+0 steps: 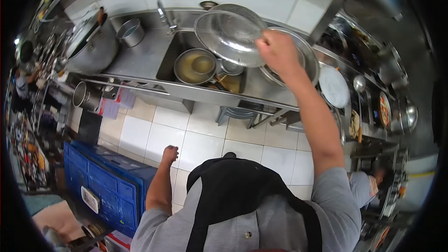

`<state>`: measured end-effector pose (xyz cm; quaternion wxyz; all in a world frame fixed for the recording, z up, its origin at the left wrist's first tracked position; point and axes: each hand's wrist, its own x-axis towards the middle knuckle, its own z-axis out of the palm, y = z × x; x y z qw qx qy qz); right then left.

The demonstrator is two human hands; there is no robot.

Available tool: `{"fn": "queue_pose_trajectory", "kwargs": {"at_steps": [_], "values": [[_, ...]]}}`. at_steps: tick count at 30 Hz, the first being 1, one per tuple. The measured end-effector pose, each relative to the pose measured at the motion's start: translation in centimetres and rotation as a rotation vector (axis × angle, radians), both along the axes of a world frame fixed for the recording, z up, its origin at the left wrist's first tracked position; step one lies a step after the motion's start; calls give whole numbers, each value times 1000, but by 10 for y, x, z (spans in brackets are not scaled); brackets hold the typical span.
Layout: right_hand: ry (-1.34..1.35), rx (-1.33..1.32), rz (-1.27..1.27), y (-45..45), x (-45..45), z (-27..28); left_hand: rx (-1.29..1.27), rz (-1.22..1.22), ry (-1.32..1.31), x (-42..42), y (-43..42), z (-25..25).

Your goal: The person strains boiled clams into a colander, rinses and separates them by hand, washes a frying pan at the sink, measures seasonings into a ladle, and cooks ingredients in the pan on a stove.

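Observation:
My right hand point(279, 52) is closed on the right edge of a round metal mesh strainer point(228, 37), raised above the right side of the sink point(163, 60). Under and beside that hand, a wide metal bowl point(313, 65) rests on the steel counter. In the sink stands a pan of cloudy yellowish liquid point(188, 65) with a small bowl point(203, 64) in it; other wares lie to its right. My left hand point(171, 154) hangs low over the tiled floor, fingers curled, and any content is too small to make out.
A large lidded pot point(95, 51) and a small pot point(130, 33) stand left of the faucet point(165, 18). Blue crates point(100, 182) are at lower left. A stool point(235, 113) is under the counter. Another person point(361, 186) is at the right, near stove pans point(385, 109).

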<state>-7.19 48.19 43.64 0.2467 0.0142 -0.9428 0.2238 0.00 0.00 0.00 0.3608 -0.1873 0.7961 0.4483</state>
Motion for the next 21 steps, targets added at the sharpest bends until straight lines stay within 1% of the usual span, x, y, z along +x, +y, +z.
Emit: {"fn": "queue_pose_trajectory", "kwargs": {"at_steps": [2,3,4,5,6,7,8,9,11,12,13,14,15,16,17,18,19,20,21], "values": [[205,548,44,-13,-12,-29,22,128,-123,75,-1,-23],[186,491,10,-71,-81,-50,-8,164,-106,0,-73,-17],[78,502,8,-79,-89,-81,-7,168,-178,24,-64,-30],[-71,588,83,-82,-91,-125,-11,173,-257,54,-59,-37],[-248,610,192,-85,-78,-158,-50,-18,-301,92,-62,-49],[-298,622,307,-83,-75,-191,-87,-203,-314,112,-64,-59],[-181,562,396,-79,-74,-189,-73,-129,-340,129,-61,-53],[-159,586,414,-72,-83,-177,-23,-73,-375,140,-57,-51],[-102,549,155,-62,-97,-154,145,40,-455,146,-49,-46],[-102,547,169,-63,-98,-146,188,11,-467,142,-47,-43],[-61,588,199,-63,-97,-138,186,-111,-465,130,-49,-42],[-16,630,227,-62,-95,-134,150,-300,-413,109,-51,-32],[0,650,298,-68,-86,-145,106,-452,-322,89,-52,-19],[-128,649,458,-73,-77,-152,40,-505,-211,60,-48,-7],[-160,601,531,-71,-80,-196,-26,-379,-121,26,-35,2],[-164,562,482,-74,-79,-198,-86,-255,-27,-11,-21,15],[-37,460,536,-70,-85,-199,-74,-43,119,-50,-12,27],[15,404,420,-68,-89,-199,128,127,220,-91,-9,24],[-100,325,296,-70,-90,-192,126,112,314,-125,5,71]]}}
